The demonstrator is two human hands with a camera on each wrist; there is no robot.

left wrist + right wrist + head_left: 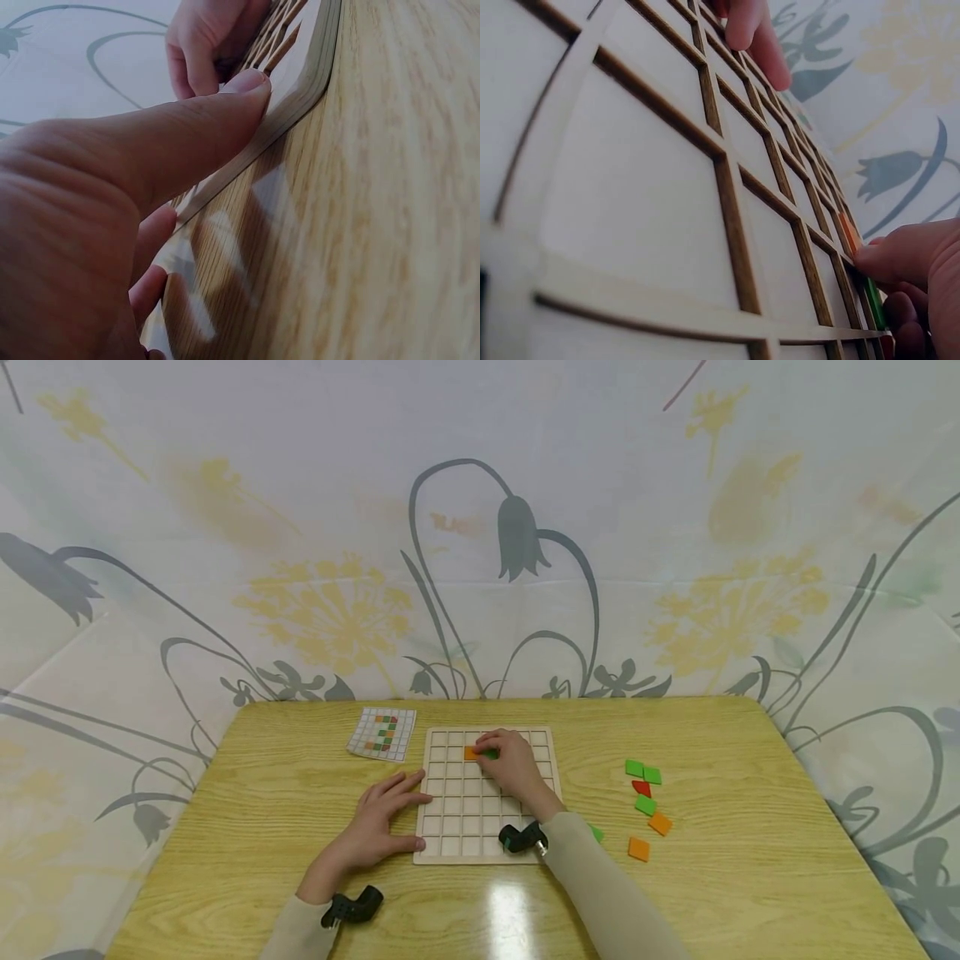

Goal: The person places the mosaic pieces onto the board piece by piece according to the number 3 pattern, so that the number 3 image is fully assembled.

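Observation:
A pale wooden grid board (452,827) lies on the table. Its left edge is touched by my left hand (378,821), fingers spread and thumb (217,112) against the rim. Over the upper part of the board is my right hand (516,767), fingers bent, with a green tile (490,753) between thumb and forefinger. Left of that tile an orange tile (470,753) sits in a cell, and the thumb tip is close to it in the right wrist view. A sliver of red (887,345) shows below the green; the hand partly hides this area.
A pattern card (382,733) with coloured squares lies beyond the left hand. Right of the board are loose green tiles (634,768), a red rounded piece (642,788) and orange tiles (638,849). Another green tile (596,832) is partly under the right forearm. A patterned cloth hangs behind the table.

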